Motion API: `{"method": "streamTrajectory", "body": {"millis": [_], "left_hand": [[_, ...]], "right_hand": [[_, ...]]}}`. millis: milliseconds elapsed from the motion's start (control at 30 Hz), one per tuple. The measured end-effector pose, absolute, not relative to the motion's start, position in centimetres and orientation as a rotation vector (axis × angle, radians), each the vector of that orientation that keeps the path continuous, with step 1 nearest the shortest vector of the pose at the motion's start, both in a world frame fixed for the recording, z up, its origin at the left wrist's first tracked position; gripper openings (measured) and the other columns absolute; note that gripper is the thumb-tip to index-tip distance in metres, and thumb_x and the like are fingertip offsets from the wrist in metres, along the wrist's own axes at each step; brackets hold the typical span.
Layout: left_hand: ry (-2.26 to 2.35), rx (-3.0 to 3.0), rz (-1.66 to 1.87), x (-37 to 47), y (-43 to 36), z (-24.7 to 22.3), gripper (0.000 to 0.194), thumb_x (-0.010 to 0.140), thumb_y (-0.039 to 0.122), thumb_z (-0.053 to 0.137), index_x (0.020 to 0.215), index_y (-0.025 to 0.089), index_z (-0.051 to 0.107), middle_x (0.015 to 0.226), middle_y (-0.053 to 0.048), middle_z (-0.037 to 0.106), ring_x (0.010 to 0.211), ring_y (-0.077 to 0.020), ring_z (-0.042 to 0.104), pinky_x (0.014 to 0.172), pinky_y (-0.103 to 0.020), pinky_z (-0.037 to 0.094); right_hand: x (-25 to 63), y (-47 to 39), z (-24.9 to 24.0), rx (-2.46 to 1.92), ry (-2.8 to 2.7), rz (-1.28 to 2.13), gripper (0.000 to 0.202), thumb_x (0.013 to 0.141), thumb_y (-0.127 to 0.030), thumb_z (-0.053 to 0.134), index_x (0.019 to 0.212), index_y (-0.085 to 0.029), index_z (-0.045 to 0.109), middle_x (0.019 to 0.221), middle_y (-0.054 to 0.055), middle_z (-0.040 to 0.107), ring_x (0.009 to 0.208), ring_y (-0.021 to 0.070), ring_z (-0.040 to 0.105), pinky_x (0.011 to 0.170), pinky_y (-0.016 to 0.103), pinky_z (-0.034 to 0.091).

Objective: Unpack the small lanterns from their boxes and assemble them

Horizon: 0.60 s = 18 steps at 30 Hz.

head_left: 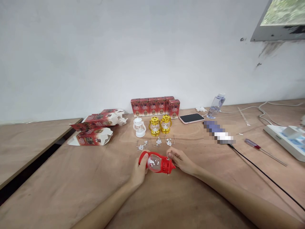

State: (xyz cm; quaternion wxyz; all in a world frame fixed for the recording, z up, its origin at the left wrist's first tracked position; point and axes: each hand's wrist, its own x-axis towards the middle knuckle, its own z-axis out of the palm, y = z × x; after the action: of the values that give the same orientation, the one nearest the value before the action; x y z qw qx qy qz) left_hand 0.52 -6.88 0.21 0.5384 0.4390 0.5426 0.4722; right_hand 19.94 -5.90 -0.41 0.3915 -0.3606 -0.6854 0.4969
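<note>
A small red toy lantern (165, 165) with a clear bulb lies sideways in the air above the table, its pointed top toward the right. My left hand (140, 171) is closed around its base, thumb on the near side. At the top end, my right hand (182, 160) pinches a thin metal wire handle (168, 156) by the lantern's side; the fingertips partly hide it. Just beyond my hands lie bent wire handles with small white tags and little round pieces (157, 142). Behind them stand a white lantern (140, 129) and two gold lanterns (155, 127).
Several red printed boxes (153, 106) line the wall. Opened boxes (95, 136) lie at left, near a gap between tables. Rightward are a phone (192, 118), a water bottle (215, 107), a screwdriver (264, 151), a black cable (259, 173) and a power strip (283, 140).
</note>
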Motion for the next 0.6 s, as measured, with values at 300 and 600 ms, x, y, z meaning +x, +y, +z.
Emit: {"method": "streamTrajectory", "body": {"millis": [300, 600], "left_hand": [[1.153, 1.222, 1.157, 0.3, -7.0, -0.9, 0.04, 0.072, 0.058, 0.053, 0.08, 0.018, 0.057, 0.063, 0.001, 0.054, 0.059, -0.0134, 0.049, 0.05, -0.021, 0.04], [1.259, 1.185, 1.221, 0.4, -6.7, -0.9, 0.041, 0.072, 0.058, 0.052, 0.078, 0.018, 0.058, 0.057, 0.002, 0.052, 0.052, -0.0123, 0.047, 0.046, -0.021, 0.037]], "right_hand": [[19.8, -6.5, -0.1, -1.026, -1.854, 0.967, 0.033, 0.09, -0.047, 0.031, 0.072, -0.022, 0.044, 0.058, -0.004, 0.046, 0.05, 0.0101, 0.039, 0.05, 0.021, 0.034], [20.1, -6.6, -0.6, -1.045, -1.808, 0.616, 0.032, 0.093, -0.041, 0.028, 0.072, -0.022, 0.045, 0.059, -0.002, 0.045, 0.051, 0.0111, 0.042, 0.054, 0.022, 0.038]]}}
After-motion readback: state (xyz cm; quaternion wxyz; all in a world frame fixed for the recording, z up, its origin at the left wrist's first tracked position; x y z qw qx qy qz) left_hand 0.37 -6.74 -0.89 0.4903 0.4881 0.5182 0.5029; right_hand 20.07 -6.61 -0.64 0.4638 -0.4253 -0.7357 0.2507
